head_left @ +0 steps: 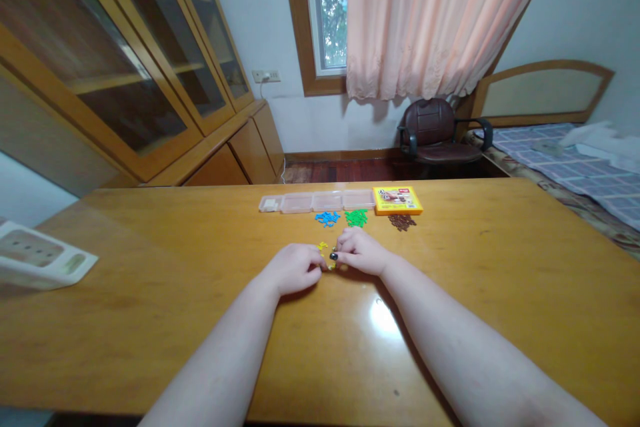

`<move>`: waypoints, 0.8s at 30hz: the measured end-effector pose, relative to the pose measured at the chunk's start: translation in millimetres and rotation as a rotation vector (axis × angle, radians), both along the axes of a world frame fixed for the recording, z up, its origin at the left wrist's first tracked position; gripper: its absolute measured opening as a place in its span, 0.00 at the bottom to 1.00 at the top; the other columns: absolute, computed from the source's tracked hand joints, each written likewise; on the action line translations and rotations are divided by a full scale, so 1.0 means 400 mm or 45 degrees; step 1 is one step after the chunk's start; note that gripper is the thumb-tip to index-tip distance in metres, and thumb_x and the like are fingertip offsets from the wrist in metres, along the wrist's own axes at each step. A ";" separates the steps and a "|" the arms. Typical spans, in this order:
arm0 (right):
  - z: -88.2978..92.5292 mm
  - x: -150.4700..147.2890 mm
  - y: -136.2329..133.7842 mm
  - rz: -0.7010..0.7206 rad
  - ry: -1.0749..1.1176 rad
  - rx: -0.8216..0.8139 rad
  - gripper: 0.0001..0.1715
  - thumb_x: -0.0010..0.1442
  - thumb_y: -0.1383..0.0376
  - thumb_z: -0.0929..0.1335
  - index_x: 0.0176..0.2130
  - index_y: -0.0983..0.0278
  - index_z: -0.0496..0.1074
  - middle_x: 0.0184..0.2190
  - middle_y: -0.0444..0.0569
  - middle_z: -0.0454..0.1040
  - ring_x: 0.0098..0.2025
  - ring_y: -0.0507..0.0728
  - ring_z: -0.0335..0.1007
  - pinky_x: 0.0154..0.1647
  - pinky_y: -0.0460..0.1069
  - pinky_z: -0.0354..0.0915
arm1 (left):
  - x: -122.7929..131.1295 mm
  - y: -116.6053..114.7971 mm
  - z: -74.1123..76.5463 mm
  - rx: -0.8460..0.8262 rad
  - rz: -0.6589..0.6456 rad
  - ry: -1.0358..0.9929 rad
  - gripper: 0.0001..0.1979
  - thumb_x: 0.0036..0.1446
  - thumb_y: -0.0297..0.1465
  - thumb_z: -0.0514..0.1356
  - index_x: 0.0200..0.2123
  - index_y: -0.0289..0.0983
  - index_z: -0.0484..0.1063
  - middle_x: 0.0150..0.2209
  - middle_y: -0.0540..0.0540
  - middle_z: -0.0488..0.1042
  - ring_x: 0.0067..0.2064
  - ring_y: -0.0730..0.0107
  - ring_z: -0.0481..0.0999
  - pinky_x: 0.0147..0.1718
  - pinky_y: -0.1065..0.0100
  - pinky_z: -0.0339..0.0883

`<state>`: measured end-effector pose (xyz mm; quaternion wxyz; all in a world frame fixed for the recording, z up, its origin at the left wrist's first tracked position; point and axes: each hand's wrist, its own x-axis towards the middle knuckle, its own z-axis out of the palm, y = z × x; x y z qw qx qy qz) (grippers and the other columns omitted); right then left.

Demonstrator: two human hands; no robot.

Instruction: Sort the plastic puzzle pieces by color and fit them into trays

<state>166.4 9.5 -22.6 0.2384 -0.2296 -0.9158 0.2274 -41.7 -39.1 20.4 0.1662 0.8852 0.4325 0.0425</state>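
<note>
Near the middle of the table (180, 320), my left hand (295, 269) and my right hand (364, 251) come close together over small yellow pieces (323, 246). The fingers of both hands are bent inward and closed at the tips. Some yellow shows between the fingertips, but what each hand pinches is too small to tell, and part of the yellow group is hidden. A dark nail or cap shows at my right thumb. Just beyond the hands lie a blue pile (327, 218), a green pile (356, 217) and a brown pile (403, 222) of similar small pieces.
Behind the piles stands a row of clear plastic trays (327, 201), with a yellow printed box (399, 201) at its right end. A white object with holes (43, 253) sits at the left edge. An office chair (435, 130) is past the far edge.
</note>
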 end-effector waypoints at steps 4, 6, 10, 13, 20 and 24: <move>0.000 -0.001 -0.002 -0.101 -0.066 0.030 0.27 0.63 0.54 0.60 0.23 0.64 0.75 0.24 0.46 0.71 0.28 0.51 0.60 0.35 0.48 0.52 | 0.000 0.007 -0.009 0.042 0.144 0.073 0.17 0.51 0.27 0.52 0.39 0.45 0.77 0.36 0.49 0.77 0.37 0.67 0.74 0.37 0.69 0.64; -0.001 0.000 -0.001 -0.169 -0.080 0.035 0.25 0.63 0.54 0.61 0.25 0.64 0.75 0.25 0.47 0.71 0.30 0.52 0.60 0.35 0.48 0.52 | -0.002 0.010 -0.013 0.060 0.236 0.101 0.17 0.52 0.28 0.52 0.41 0.45 0.76 0.37 0.48 0.78 0.37 0.66 0.74 0.37 0.69 0.65; -0.008 0.003 0.006 -0.288 -0.053 0.036 0.24 0.65 0.56 0.60 0.28 0.65 0.76 0.26 0.47 0.71 0.32 0.53 0.61 0.36 0.48 0.52 | -0.006 0.013 -0.017 0.076 0.291 0.058 0.18 0.54 0.28 0.51 0.44 0.44 0.75 0.41 0.48 0.77 0.41 0.65 0.75 0.40 0.68 0.65; -0.011 0.004 0.011 -0.370 -0.026 0.026 0.25 0.66 0.58 0.58 0.28 0.64 0.76 0.25 0.47 0.70 0.33 0.53 0.62 0.37 0.49 0.52 | -0.006 0.012 -0.018 0.067 0.249 0.025 0.18 0.53 0.28 0.51 0.43 0.44 0.75 0.41 0.49 0.77 0.40 0.66 0.75 0.41 0.68 0.65; -0.007 0.005 0.013 -0.494 0.036 0.004 0.28 0.67 0.59 0.56 0.26 0.63 0.77 0.24 0.47 0.70 0.32 0.54 0.63 0.38 0.49 0.53 | 0.000 0.008 -0.022 0.013 0.116 0.003 0.22 0.51 0.26 0.51 0.47 0.46 0.73 0.42 0.51 0.77 0.42 0.67 0.75 0.42 0.68 0.66; -0.008 0.006 0.015 -0.528 0.075 0.009 0.29 0.67 0.59 0.56 0.25 0.63 0.77 0.22 0.47 0.69 0.32 0.54 0.63 0.37 0.49 0.53 | 0.006 0.007 -0.025 0.012 0.146 0.059 0.25 0.52 0.27 0.51 0.53 0.48 0.69 0.44 0.51 0.77 0.42 0.65 0.75 0.42 0.67 0.67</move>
